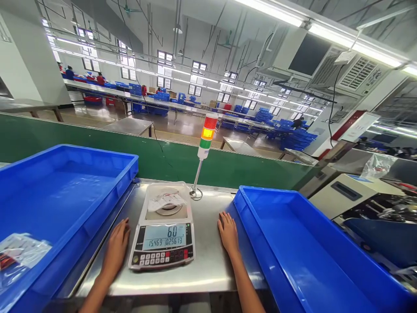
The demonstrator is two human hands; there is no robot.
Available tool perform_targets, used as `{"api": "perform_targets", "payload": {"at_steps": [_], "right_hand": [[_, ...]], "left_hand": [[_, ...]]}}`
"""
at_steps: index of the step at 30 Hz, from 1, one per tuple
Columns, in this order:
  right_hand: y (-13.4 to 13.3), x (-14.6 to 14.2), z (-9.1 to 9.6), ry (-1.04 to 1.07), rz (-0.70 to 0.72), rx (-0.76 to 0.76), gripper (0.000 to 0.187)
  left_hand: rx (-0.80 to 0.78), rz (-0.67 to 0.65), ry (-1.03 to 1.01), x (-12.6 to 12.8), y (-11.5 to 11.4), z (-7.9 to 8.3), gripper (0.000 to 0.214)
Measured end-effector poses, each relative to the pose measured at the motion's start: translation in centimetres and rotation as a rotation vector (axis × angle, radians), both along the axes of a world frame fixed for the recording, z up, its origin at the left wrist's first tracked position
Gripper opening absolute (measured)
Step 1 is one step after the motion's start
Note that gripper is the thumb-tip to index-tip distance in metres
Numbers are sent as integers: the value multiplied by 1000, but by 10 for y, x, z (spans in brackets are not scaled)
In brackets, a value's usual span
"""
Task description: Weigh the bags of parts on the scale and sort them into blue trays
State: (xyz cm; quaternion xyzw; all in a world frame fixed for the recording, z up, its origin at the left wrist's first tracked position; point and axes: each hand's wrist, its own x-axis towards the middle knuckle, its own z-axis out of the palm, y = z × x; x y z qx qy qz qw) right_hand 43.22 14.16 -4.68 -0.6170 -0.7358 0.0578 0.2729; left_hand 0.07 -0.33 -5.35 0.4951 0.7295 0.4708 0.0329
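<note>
A digital counting scale (166,243) stands on the steel tabletop between my two hands, its display lit with digits. On its weighing pan lies a small clear plastic bag (167,201) with printing on it; what it contains is hard to make out. My left hand (116,247) rests on the steel left of the scale, fingers loosely extended and holding nothing. To the scale's right, my right hand (228,231) lies palm down with its fingers stretched out, close to a blue plastic tray (270,243). Neither hand touches the scale.
Another blue tray (97,195) sits at the left, with clear plastic bags (24,254) in its near corner. Behind the scale rises a signal tower light (207,134), its amber section lit, before a green partition (169,163). A beige machine (347,193) stands at the right.
</note>
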Motion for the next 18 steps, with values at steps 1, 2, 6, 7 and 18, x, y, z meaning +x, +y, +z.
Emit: {"api": "perform_targets", "payload": {"at_steps": [1,2,6,7,18], "right_hand": [[0,0,0,10,4,0,57],[0,1,0,27,6,-2,57],[0,4,2,220,9,-30,61],[1,3,7,311,-3,-35,65],[-92,-100,233,843,649,491,50]], "left_hand": [[0,-1,2,0,0,0,59],[1,-2,4,0,0,0,59],[2,0,14,-2,0,-2,58],[7,2,16,-2,1,-4,58],[72,114,329,-21,13,-47,55]]}}
